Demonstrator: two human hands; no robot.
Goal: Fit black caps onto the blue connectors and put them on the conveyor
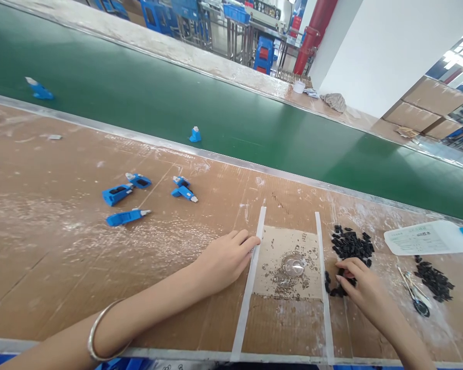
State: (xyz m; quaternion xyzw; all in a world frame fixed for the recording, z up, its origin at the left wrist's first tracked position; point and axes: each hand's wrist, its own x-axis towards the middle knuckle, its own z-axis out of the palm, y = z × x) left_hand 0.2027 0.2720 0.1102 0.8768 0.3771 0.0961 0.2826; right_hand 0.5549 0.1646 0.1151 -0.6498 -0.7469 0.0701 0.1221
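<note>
My left hand [231, 257] rests on the cardboard-covered table with its fingers curled together, tips at the left white tape strip [247, 288]. What its fingers hold, if anything, is hidden. Over the near edge of a pile of small black pieces [353, 244] is my right hand [364, 288], thumb and forefinger a little apart among the pieces. Between the two hands lies a square sheet [270, 272], spotted with wet drops, and a clear round blob or dish [294, 266] sits on it. The right tape strip [324, 288] runs along the sheet's other side.
Several blue parts with pale tips [127, 217] lie on the left. Behind runs a green conveyor belt [254, 123] carrying two blue parts. To the right are a white bottle [424, 237], a second black pile [434, 280], and cotton swabs with a small black-rimmed item [421, 308].
</note>
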